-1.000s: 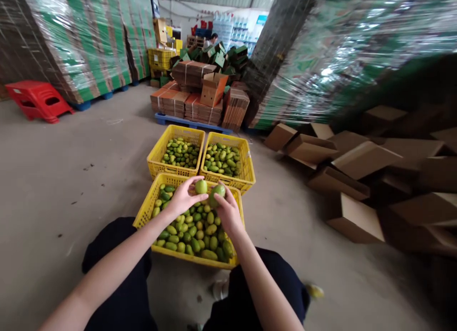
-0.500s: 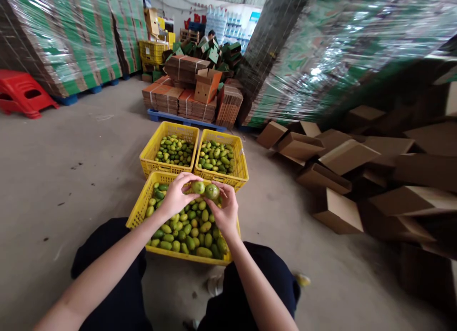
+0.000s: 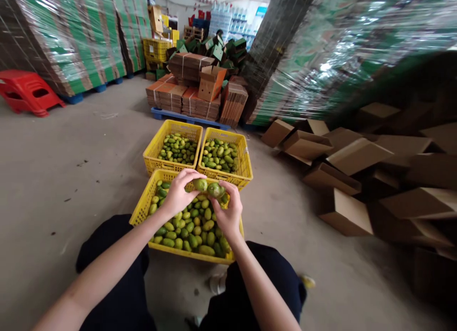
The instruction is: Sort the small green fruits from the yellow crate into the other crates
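My left hand [image 3: 179,194] is closed on a small green fruit [image 3: 200,184], held between thumb and fingertips. In my right hand [image 3: 228,209] is a second, slightly larger green fruit [image 3: 214,190], pinched the same way. The two fruits are side by side, very close together, above the near yellow crate [image 3: 143,205]. That crate holds many oval green and yellowish-green fruits [image 3: 194,228]. The exact kind of fruit is hard to tell. Both forearms reach in from below, between my knees.
Two more yellow crates of fruit, one left [image 3: 152,157] and one right [image 3: 246,167], stand just beyond. Behind them, flattened cartons [image 3: 202,105] lie on a blue pallet. Loose open boxes [image 3: 352,157] pile up at right. A red stool [image 3: 34,91] stands far left, near wrapped stacks [image 3: 71,31].
The view has shifted slightly, so the scene sits a little further right. The fruit in my right hand has turned a little. Both hands keep their hold.
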`<state>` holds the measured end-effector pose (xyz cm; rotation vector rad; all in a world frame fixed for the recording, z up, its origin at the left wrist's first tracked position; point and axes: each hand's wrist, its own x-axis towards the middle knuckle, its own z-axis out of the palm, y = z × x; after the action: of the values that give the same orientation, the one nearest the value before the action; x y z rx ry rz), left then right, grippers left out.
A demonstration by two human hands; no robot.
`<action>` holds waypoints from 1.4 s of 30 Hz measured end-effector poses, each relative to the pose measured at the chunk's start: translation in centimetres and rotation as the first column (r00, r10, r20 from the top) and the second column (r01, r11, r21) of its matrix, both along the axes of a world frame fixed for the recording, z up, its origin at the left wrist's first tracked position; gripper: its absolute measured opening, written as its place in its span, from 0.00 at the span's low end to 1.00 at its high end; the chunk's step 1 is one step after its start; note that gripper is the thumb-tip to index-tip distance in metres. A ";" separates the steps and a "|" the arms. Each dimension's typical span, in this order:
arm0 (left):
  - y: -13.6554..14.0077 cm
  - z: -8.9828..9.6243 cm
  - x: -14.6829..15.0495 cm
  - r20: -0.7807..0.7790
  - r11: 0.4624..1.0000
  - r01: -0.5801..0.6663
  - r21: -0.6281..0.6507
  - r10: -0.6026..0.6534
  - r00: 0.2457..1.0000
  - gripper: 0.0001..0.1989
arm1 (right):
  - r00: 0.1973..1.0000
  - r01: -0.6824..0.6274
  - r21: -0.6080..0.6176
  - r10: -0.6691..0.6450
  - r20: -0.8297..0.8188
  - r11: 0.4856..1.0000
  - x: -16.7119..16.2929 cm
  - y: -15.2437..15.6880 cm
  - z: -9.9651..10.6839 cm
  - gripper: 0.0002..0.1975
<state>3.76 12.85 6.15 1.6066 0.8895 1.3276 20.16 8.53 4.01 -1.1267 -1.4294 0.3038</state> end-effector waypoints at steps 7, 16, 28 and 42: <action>0.2 1.3 0.1 0.475 0.664 0.379 -0.644 -0.041 0.879 0.12 | 0.686 -0.353 -0.242 0.074 -0.724 0.904 0.0 0.4 0.6 0.22; 0.0 2.1 0.0 0.737 0.470 0.644 -0.604 0.022 0.676 0.17 | 0.318 -0.634 -0.158 0.070 -0.945 0.757 0.2 0.9 1.8 0.13; 1.2 0.5 3.8 0.812 0.618 0.536 -0.575 0.511 0.283 0.10 | 0.053 -0.651 0.051 0.113 -0.992 0.758 -1.5 3.9 -0.1 0.16; 1.0 -0.8 3.6 0.743 0.590 0.472 -0.655 0.615 0.263 0.12 | -0.035 -0.593 0.011 -0.012 -0.999 0.805 -2.9 3.3 -1.5 0.16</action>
<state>7.40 13.90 5.36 -0.2402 0.5461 1.3081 17.22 11.88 2.47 -0.5106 -0.1610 1.5446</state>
